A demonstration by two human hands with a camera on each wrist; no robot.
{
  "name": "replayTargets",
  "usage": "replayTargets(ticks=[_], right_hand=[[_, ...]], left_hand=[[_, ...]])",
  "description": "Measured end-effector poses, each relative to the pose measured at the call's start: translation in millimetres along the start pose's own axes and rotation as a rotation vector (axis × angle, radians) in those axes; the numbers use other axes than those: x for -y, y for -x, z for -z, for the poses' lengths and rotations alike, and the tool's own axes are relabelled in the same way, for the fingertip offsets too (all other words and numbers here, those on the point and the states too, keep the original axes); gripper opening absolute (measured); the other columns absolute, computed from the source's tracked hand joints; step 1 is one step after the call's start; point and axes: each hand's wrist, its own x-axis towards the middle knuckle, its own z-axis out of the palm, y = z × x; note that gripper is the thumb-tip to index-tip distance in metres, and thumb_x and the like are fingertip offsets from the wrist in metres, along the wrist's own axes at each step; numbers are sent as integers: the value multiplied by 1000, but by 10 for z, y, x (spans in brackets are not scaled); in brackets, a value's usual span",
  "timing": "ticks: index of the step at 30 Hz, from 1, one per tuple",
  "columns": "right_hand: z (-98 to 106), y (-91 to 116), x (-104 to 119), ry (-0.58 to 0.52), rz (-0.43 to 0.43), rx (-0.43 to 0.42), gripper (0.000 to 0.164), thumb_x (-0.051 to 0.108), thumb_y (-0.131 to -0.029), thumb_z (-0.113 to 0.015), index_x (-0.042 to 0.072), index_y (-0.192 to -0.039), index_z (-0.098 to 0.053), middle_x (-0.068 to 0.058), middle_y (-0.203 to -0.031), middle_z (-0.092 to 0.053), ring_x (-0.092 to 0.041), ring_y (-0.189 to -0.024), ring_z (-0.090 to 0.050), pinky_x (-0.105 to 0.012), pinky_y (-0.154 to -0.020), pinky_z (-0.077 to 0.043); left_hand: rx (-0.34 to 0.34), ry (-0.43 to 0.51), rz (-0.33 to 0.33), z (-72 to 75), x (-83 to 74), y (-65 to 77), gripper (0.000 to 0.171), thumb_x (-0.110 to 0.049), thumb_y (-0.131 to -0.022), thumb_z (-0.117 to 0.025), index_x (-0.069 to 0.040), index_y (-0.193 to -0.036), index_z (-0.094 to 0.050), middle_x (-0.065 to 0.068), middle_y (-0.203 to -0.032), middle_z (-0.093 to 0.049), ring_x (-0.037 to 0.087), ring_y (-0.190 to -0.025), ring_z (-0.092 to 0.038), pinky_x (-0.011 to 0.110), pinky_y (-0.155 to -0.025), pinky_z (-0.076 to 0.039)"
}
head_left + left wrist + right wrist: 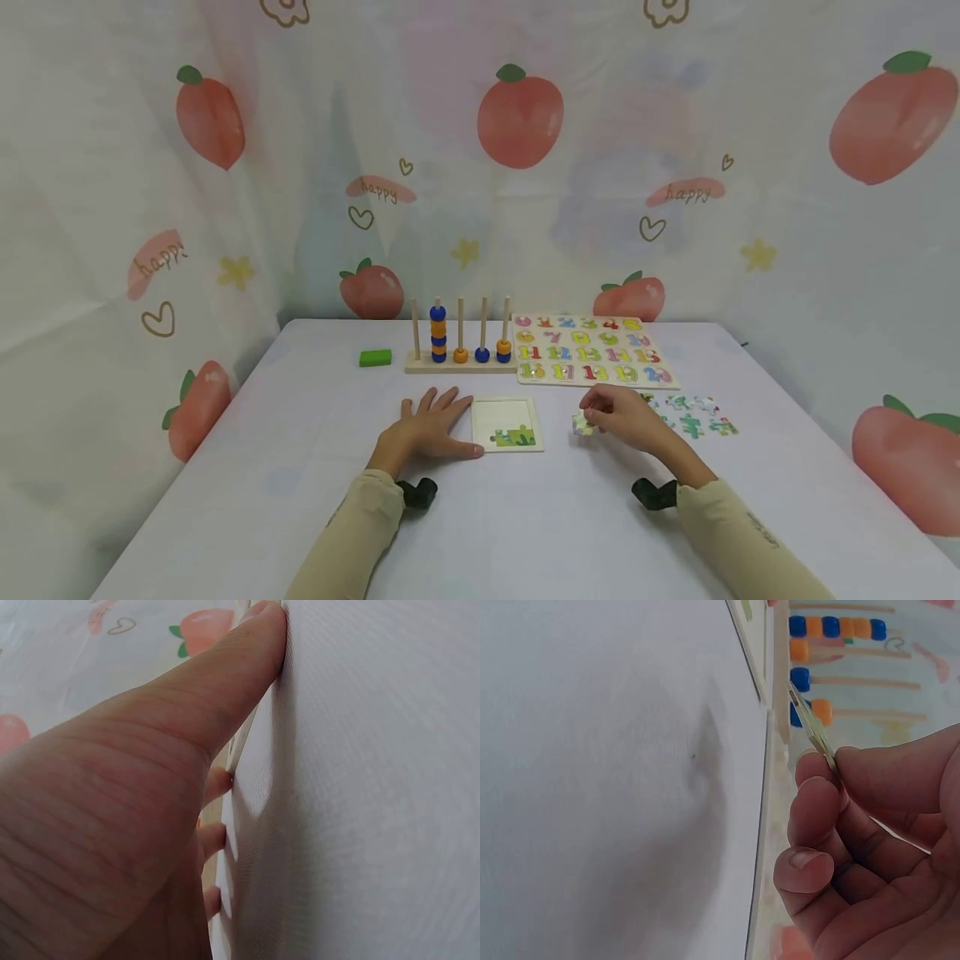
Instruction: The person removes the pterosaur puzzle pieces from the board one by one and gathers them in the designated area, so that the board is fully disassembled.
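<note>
A: What's on the tbl [487, 525]?
B: Number board [596, 353], at back. Then L hand [431, 429], fingers spread, and R hand [621, 415], thumb & fingertips pinching.
A: L's on what?
B: The frame [497, 412], left edge. Joined pcs [517, 437] in its near right corner.
A: R's got?
B: A pc [815, 735], tilted, held clear of tbl. Long axis: can't tell. The frame's left of R's fingertips, gap between; L's nearer it.

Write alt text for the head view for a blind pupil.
A person's right hand holds a puzzle piece to the right of a partly filled puzzle frame, whose left edge the left hand touches. Loose pieces lie farther right; a green block, a beaded peg rack and a number board sit behind.
</note>
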Motion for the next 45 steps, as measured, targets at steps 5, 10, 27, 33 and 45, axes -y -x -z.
replayTargets(ticks=[5, 10, 27, 33, 45], right_hand=[[59, 69, -71, -3, 3, 2, 13, 5, -102, -67, -2, -112, -68, -4, -93, -67, -22, -83, -63, -29, -72, -56], [162, 124, -160, 7, 20, -15, 14, 6, -103, -68, -3, -114, -68, -4, -93, -67, -22, -83, -63, -28, -71, -56], [423, 325, -416, 23, -7, -45, 14, 6, -104, -68, -5, -112, -67, -5, -91, -67, -24, -79, -64, -29, -67, -55], [503, 392, -518, 39, -24, -57, 15, 5, -104, -67, -7, -113, -67, -5, -92, -69, -24, -78, -65, -29, -66, -55], [676, 530, -689, 83, -125, -60, 14, 7, -106, -66, -6, -111, -67, -5, -89, -67, -24, -79, -61, -30, -65, -51]], left_hand=[[3, 0, 3, -60, 37, -57, 100, -73, -90, -69, -30, -171, -29, 3, -180, -14, 39, -164, -1, 71, -124, 2], [-18, 12, 4, -96, 67, -93, 100, -72, -89, -71, -30, -171, -31, 3, -179, -15, 40, -164, -2, 72, -124, 2], [-1, -1, 20, -104, 88, -123, 101, -74, -89, -71, -32, -171, -30, 3, -179, -15, 39, -164, -2, 72, -124, 2], [-6, 14, 4, -51, 39, -46, 99, -72, -90, -71, -29, -171, -31, 4, -179, -16, 39, -164, -3, 72, -124, 2], [-6, -2, 3, -27, 22, -18, 101, -74, -90, -70, -29, -171, -31, 5, -179, -16, 40, -163, -5, 73, -124, -2]])
